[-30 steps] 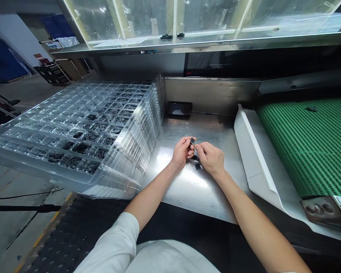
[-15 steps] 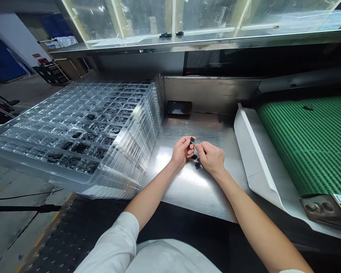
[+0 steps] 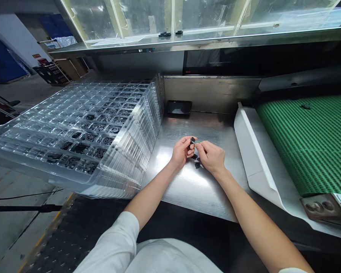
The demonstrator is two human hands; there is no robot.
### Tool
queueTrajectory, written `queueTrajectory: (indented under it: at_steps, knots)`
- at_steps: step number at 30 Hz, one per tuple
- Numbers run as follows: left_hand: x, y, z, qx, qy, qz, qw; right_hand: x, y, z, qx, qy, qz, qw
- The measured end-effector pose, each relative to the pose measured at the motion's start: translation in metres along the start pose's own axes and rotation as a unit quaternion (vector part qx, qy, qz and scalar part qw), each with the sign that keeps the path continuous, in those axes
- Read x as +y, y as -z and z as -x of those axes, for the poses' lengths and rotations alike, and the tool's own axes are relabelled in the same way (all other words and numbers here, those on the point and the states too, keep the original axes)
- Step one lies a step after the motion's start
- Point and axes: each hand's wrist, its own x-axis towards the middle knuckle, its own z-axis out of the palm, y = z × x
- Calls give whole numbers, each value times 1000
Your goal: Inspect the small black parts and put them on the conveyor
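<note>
My left hand (image 3: 182, 151) and my right hand (image 3: 212, 157) meet over the steel table (image 3: 187, 182). Between the fingertips of both sits a small black part (image 3: 192, 141), pinched from each side. Two more small black parts (image 3: 197, 164) lie on the steel just below the hands. To the left stands a stack of clear plastic trays (image 3: 82, 129); several pockets of the top tray hold round black parts (image 3: 99, 153).
A green conveyor belt (image 3: 309, 144) runs on the right behind a white guide (image 3: 252, 151), with one black part (image 3: 305, 106) lying on it. A dark phone-like object (image 3: 179, 107) rests at the table's back wall. Glass panels stand above.
Almost nothing differs: both hands stay together on the small black part, with only a slight shift of the view. The black part on the conveyor has drifted a little.
</note>
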Motion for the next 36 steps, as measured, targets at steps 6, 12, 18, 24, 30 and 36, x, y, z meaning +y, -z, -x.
queueTrajectory:
  at_steps: [6, 12, 18, 24, 30, 36]
  knots:
    - [0, 0, -2, 6, 7, 5, 1000, 1, 2, -2, 31, 0, -64, 997]
    - [-12, -2, -6, 4, 33, -22, 999, -3, 3, -5, 19, -38, -191, 981]
    - [-15, -4, -13, 8, 11, -83, 996, 7, -2, -6, 6, -44, -177, 983]
    - [-17, -13, -9, 56, -9, -129, 990, 13, 7, -11, 63, -38, -77, 994]
    - [25, -39, 67, -41, -61, -313, 947, 38, 8, -17, 32, -106, -32, 993]
    - [167, -93, 175, -291, -234, -681, 630, 47, -6, -13, -60, -127, -3, 990]
